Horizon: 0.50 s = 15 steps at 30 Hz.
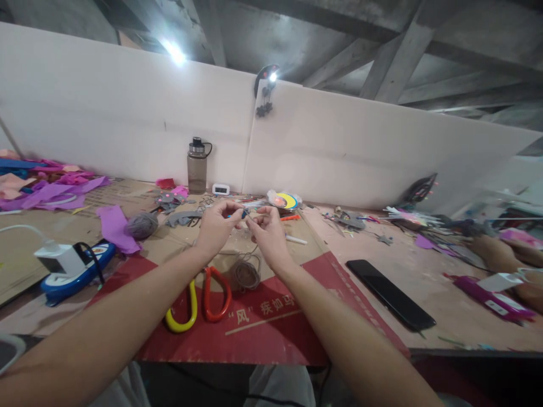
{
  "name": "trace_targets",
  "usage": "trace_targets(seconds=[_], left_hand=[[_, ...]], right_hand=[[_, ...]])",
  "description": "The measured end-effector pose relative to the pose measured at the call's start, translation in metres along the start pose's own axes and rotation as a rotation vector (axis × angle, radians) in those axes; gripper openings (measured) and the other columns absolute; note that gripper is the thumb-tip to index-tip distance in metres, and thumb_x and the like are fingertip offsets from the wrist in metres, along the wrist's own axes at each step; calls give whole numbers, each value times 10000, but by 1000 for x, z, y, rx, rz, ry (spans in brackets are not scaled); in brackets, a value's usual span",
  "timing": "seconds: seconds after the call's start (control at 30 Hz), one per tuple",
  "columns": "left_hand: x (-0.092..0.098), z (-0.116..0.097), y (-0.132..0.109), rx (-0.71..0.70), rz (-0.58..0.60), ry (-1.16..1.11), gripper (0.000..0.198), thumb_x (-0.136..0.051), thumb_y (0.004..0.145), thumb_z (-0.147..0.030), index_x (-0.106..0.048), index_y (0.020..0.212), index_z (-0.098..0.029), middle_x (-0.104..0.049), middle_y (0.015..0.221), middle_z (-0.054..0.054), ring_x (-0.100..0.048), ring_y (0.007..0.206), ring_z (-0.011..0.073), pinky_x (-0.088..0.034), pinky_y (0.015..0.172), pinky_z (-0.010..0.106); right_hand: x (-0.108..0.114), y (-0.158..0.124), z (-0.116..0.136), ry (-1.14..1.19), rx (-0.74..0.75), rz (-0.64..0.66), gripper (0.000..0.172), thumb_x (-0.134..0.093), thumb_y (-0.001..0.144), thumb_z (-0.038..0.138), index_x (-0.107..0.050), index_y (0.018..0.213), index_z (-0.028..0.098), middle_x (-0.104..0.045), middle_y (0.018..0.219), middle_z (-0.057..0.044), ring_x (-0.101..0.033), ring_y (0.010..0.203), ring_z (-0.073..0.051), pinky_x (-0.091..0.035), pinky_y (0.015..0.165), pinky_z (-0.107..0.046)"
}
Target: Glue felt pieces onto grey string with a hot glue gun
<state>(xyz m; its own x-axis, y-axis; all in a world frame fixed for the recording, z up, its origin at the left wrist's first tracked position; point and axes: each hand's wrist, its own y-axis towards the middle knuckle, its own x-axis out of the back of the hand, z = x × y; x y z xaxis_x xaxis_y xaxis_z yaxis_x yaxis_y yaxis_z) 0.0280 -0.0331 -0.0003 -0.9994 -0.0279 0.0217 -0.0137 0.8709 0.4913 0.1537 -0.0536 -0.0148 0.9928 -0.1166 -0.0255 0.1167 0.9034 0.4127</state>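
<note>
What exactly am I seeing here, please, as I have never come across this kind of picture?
There is no machine: a person works with bare hands, and this one picture comes from a camera on their head. The left hand pinches a small dark piece; the right hand is close beside it, its exact grip too small to make out. On the cardboard below lie a loose coil of cord and a yellow loop and red loop, probably scissors handles. A black phone lies to the right.

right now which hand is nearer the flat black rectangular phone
Right. The right hand is ahead and to the left of the flat black phone; the left hand is farther left.
</note>
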Motion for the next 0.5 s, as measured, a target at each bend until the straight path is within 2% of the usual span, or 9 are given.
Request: trace_targets(seconds=[0.1, 0.17, 0.37, 0.5], left_hand=[[-3, 3, 1, 72, -17, -204, 149, -658, 682, -282, -628, 736, -146, -624, 750, 24, -572, 621, 110, -491, 644, 273], [-6, 3, 1, 128, -16, -340, 146, -688, 648, -249, -602, 689, -138, -603, 718, 11, -580, 669, 111, -514, 718, 301], [-10, -2, -2, 251, -2, -514, 164, -725, 601, -190, -588, 665, -124, -581, 685, -7, -580, 698, 97, -520, 795, 322], [-10, -1, -3, 268, 32, -582, 142, -721, 606, -170, -596, 654, -122, -601, 708, 6, -593, 732, 109, -511, 819, 329]], right_hand=[[4, -1, 4, -203, 165, -33, 161, -569, 750, 307, -515, 867, 211, -404, 642, 60, -401, 591, -98, -338, 552, -221], [6, -2, 7, -275, 201, -41, 132, -553, 762, 317, -568, 822, 201, -384, 622, 52, -375, 591, -105, -317, 557, -229], [6, -2, 9, -293, 162, -59, 173, -567, 749, 355, -601, 759, 185, -379, 570, 51, -344, 553, -106, -291, 535, -234], [6, -1, 9, -211, 102, -61, 191, -565, 736, 365, -583, 721, 175, -447, 573, 47, -366, 538, -96, -296, 526, -228]])
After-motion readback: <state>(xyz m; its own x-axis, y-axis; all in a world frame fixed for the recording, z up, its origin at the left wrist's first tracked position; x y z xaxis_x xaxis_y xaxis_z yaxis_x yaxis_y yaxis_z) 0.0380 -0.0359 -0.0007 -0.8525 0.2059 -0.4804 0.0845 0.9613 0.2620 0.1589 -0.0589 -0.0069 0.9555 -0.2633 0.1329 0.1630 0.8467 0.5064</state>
